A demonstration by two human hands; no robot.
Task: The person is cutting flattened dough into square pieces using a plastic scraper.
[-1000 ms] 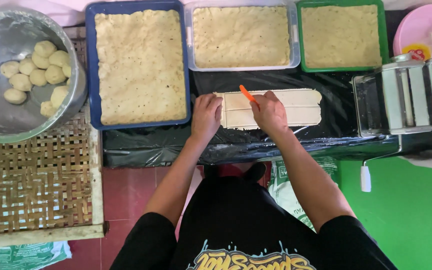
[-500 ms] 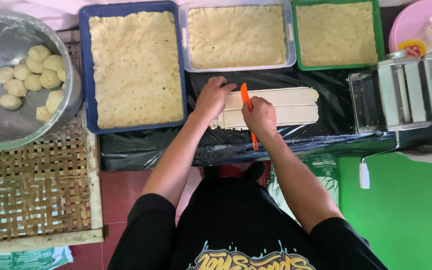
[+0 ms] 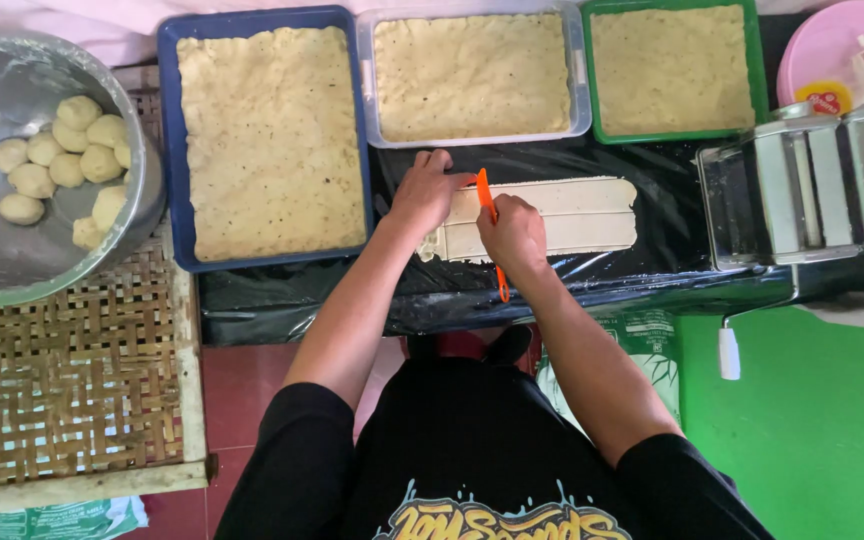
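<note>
Orange plastic cutter (image 3: 490, 232) clasped in right hand (image 3: 514, 235), blade across pale dough sheet (image 3: 562, 215) on black-covered counter (image 3: 652, 270); left hand (image 3: 427, 190), flat and holding nothing, pinned the sheet's left end, apparently steadying it

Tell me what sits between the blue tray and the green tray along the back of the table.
In the head view, a clear tray filled with dough stands between the blue tray and the green tray.
</note>
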